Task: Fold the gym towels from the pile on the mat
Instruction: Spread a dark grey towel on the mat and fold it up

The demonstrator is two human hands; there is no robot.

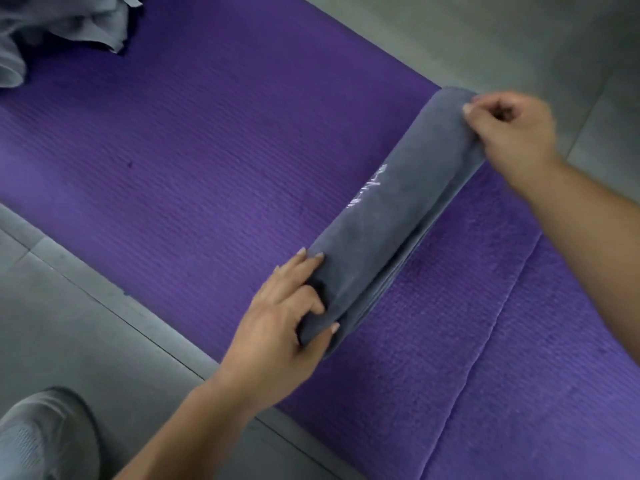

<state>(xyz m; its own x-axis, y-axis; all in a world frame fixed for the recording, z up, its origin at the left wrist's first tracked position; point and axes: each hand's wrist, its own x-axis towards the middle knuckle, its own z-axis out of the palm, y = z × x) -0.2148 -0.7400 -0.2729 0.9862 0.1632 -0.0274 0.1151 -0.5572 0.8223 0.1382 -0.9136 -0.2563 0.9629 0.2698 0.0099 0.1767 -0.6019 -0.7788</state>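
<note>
One long, dark grey terry gym towel (388, 230), folded lengthwise into a narrow band with white stitched lettering on top, lies diagonally across the ribbed purple exercise mat (207, 150). Its far end reaches the mat's edge. Two hands hold it, one at each end. The left hand (277, 327) has its grip closed round the near end, fingers on top and thumb wrapped at the side. The right hand (512, 133) pinches the far end, its fingers curled in tight.

The cloth looks soft, limp and light, and not at all fragile. It should sag wherever it is unsupported, and the stacked layers showing along its right edge could slide apart. Holding it at the two ends, across the full width of the band, seems the sound way to keep those layers together for the next fold.

By count there is one towel in hand and one crumpled heap of lighter grey towels (62, 32) at the mat's far left corner; how many it holds cannot be told. One grey shoe (45, 434) rests on the grey tiled floor (86, 306).
</note>
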